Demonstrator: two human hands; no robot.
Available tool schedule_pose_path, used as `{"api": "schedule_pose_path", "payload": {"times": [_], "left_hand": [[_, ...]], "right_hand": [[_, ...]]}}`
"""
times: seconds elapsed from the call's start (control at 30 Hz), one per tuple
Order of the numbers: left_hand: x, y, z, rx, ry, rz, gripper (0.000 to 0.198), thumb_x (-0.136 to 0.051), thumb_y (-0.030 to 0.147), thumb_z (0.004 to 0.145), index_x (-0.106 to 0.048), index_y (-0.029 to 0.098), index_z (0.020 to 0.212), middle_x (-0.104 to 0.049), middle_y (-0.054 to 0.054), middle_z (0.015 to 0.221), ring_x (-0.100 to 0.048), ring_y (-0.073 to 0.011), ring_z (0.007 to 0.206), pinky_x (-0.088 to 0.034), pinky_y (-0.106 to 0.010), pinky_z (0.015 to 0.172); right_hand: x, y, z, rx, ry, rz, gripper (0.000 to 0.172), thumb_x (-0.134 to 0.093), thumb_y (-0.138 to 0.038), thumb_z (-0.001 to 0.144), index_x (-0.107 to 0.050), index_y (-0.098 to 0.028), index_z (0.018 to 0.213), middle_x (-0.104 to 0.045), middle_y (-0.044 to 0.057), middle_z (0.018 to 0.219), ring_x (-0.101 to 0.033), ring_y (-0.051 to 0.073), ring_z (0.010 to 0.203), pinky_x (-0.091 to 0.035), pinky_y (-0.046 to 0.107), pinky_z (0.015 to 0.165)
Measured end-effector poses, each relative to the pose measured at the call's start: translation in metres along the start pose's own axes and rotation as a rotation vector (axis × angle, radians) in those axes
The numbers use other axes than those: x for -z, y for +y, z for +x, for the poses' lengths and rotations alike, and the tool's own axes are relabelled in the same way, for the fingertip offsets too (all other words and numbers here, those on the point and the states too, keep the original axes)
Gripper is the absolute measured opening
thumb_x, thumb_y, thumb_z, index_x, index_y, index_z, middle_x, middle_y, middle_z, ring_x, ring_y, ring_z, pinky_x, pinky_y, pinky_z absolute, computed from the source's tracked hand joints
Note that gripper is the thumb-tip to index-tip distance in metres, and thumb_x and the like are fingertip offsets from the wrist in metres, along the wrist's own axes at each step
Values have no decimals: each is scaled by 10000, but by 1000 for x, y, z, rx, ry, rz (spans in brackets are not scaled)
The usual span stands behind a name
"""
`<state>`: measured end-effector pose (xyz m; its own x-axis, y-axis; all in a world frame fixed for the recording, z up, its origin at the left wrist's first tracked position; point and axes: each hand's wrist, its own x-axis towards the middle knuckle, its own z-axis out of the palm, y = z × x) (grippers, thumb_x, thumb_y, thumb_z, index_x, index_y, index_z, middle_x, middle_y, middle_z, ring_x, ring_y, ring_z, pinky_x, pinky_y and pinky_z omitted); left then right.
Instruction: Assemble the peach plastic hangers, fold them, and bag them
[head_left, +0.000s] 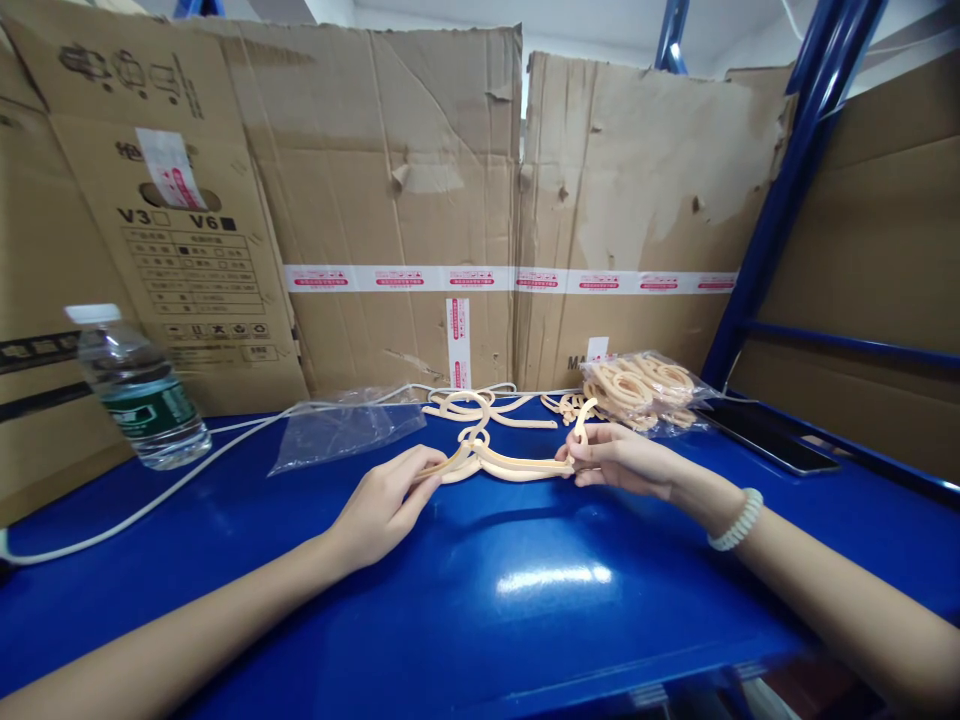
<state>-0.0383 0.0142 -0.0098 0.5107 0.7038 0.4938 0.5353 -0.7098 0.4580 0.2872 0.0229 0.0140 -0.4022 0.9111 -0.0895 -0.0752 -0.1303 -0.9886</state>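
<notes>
Left hand has one end of a peach hanger pinched mid-frame, right hand gripping the other. Clear bag of peach loops right of centre, capped water bottle far left, and blue tabletop down to its bottom-frame edge.

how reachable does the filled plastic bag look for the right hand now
Probably yes: the filled bag lies just beyond the right hand, way looks open, though its fingers hold the beige hanger.

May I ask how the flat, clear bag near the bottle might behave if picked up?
The clear bag would probably be floppy, its film looking thin and creased. It is likely light, since it lies nearly flat. Its shiny surface may feel slippery.
</notes>
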Motion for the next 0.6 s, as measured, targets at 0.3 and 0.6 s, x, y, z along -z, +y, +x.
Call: {"api": "schedule_pose_path", "payload": {"times": [0.3,0.6], "left_hand": [[0,-1,-1,-18,-5,47,203,-408,280,979,-569,203,1075,-629,-47,985,-603,-188,858,-453,-297,762],[-1,-1,-1,-30,-3,58,202,-405,268,976,-567,201,1078,-630,-51,987,-602,-190,861,-451,-298,763]], "right_hand": [[4,1,1,-117,-27,40,250,-790,-226,717,-559,-148,773,-687,59,795,-691,145,697,-542,188,567],[3,-1,1,-141,-18,66,264,-805,-230,699,-563,-144,762,-679,40,768,-689,143,675,-527,180,531]]}}
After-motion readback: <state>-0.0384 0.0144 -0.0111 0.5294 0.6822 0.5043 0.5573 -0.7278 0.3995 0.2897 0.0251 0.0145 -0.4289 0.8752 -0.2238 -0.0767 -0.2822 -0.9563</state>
